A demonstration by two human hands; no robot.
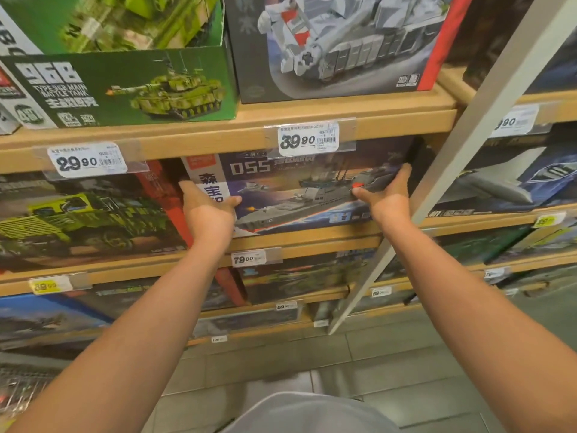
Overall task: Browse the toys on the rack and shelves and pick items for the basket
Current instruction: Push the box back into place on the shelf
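Warship box [299, 189] between both gripping hands [207, 210]

Green tank box [118, 85] cut off at left edge, left-hand fingers [187, 187] hidden behind warship box [299, 189]

I see my two forearms bare to the hands, sleeveless, with a pale grey garment [309, 412] at near centre.
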